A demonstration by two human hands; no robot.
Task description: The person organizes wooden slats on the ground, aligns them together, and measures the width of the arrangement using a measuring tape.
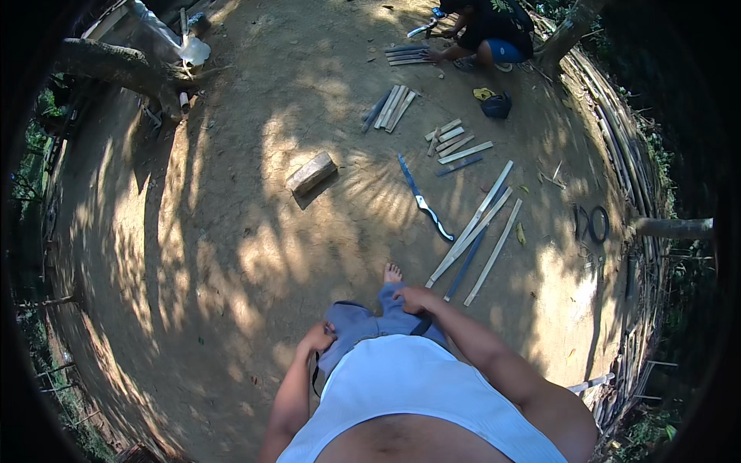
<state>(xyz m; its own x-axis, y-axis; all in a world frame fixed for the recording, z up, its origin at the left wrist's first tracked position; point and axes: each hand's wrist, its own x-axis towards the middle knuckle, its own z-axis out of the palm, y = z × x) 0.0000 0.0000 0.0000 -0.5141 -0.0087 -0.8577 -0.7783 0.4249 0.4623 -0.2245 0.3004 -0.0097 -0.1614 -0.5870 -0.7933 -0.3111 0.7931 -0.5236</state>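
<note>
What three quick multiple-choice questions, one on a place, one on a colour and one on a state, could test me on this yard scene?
1. Where does the knife lie?
A. on the wood block
B. on the dirt, left of the long strips
C. in the right hand

2. What colour is the top of the person wearing the camera?
A. white
B. red
C. black

3. How are that person's hands?
A. both hold strips
B. both rest empty on the thighs
C. one grips the knife

Answers: 1 B, the knife lies on bare ground beside the long strips. 2 A, the ribbed top is white. 3 B, the left hand and right hand lie on the grey shorts, holding nothing.
</note>
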